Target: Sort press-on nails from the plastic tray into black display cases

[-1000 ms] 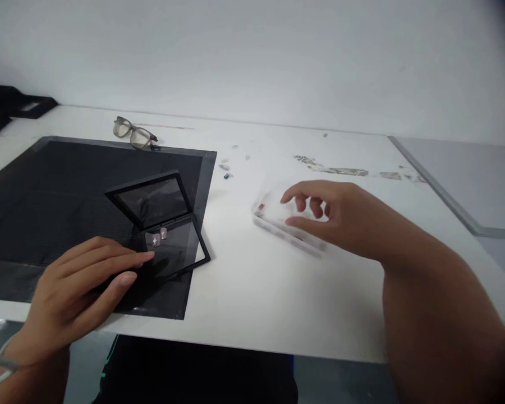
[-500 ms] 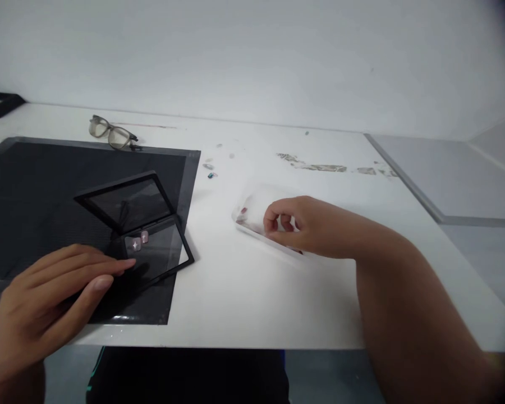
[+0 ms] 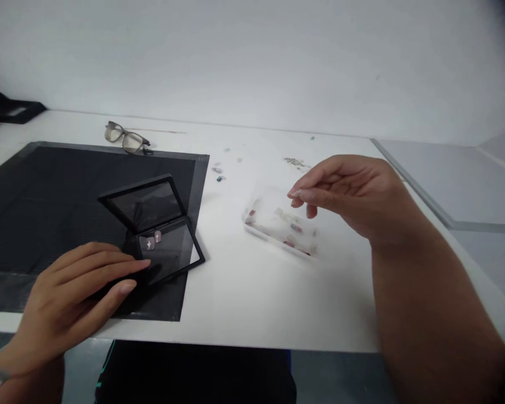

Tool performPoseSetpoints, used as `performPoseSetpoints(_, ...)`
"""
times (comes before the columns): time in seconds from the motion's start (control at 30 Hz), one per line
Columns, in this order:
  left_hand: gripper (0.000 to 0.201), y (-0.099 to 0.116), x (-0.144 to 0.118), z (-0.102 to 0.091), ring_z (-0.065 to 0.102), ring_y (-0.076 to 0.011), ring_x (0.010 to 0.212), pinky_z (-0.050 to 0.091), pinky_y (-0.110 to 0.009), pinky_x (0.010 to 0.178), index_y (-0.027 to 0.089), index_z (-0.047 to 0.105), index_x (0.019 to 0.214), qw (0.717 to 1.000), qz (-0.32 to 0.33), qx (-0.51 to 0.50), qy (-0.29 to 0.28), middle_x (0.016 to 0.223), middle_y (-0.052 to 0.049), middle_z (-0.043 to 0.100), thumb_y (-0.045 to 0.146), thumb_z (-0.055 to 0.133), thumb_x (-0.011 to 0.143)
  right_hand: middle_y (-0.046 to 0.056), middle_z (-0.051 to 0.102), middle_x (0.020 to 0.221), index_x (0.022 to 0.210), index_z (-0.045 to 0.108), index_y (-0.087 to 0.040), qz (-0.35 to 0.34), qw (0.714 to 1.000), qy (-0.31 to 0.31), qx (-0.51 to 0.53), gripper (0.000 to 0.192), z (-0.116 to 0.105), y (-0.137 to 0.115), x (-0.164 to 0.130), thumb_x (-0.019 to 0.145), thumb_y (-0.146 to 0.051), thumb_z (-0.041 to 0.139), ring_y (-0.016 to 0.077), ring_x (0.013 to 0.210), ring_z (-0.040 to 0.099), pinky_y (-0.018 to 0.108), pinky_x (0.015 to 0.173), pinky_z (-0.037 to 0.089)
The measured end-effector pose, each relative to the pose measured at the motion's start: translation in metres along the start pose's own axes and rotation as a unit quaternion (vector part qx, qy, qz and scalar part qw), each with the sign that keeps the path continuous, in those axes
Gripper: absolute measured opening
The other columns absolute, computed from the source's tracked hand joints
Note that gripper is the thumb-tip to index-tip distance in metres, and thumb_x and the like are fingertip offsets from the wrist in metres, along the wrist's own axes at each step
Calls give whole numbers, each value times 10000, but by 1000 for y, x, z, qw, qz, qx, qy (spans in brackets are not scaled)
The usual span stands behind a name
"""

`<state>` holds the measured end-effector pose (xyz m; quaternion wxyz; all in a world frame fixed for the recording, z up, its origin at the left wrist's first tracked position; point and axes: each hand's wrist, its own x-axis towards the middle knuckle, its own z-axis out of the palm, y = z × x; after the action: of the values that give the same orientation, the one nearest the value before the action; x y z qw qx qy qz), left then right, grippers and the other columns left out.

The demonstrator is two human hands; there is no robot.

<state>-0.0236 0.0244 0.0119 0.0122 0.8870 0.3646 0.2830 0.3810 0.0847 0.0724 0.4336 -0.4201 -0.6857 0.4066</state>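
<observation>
My left hand (image 3: 88, 286) lies with fingers stretched out, its fingertips at the lower left of an open black folding case (image 3: 201, 252) that looks like a compact mirror. Two small pinkish square pieces (image 3: 150, 243) with light star marks sit on its glossy lower panel. Above a clear shallow box (image 3: 273, 242), my right hand (image 3: 345, 191) is raised with thumb and fingers pinched together. A tiny pale bit may show at its fingertips, too small to name. Inside the box lie several small pieces, some dark red (image 3: 297, 227).
A black mat (image 3: 67, 196) lies under the case, with eyeglasses (image 3: 127, 138) at its back edge. Several small shiny bits (image 3: 219, 178) are scattered on the white table (image 3: 235, 303). A rough patch (image 3: 294, 161) marks the tabletop behind the box. A wall rises at the back.
My right hand has risen up and to the right, out of the clear box, fingers still pinched. The left hand keeps its place by the case; the whole view has shifted slightly.
</observation>
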Motion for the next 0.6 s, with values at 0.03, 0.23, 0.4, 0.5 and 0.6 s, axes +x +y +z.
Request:
performPoseSetpoints(0.03,246,0,0,0,637,-155,966,489,-303,884,254,697,1159,1000,2,0,2,989,-7,716,204,566,958,4,728,823,833,746,-290,-10,1000,0,10,66,1,0,0,830,-278,811,150,748,683,258,535,538)
performPoseSetpoints(0.23,231,4,3,1,636,-140,950,500,-290,864,246,694,1144,1000,2,-11,7,979,1,718,172,577,960,0,723,828,858,717,-269,-10,998,-12,-55,85,1,1,0,851,-334,771,162,734,681,286,557,536)
performPoseSetpoints(0.4,227,4,4,0,644,-147,940,511,-298,848,250,701,1123,1000,0,-7,0,974,-1,725,164,598,939,25,698,806,902,734,-257,92,895,-20,-435,141,1,3,-2,858,-378,678,209,753,625,353,634,433)
performPoseSetpoints(0.5,244,2,4,0,647,-162,954,506,-315,866,252,707,1123,1000,-2,-4,-15,985,-6,732,171,588,927,-7,679,754,991,743,-284,145,891,-100,-419,219,9,-2,-3,830,-420,682,175,670,609,322,613,412)
performPoseSetpoints(0.6,245,1,4,0,650,-174,964,505,-331,870,269,713,1119,1000,-7,-5,-24,988,-1,740,194,584,925,-38,654,671,1121,730,-315,216,886,-183,-367,307,19,-5,-3,830,-351,638,139,566,582,286,552,379)
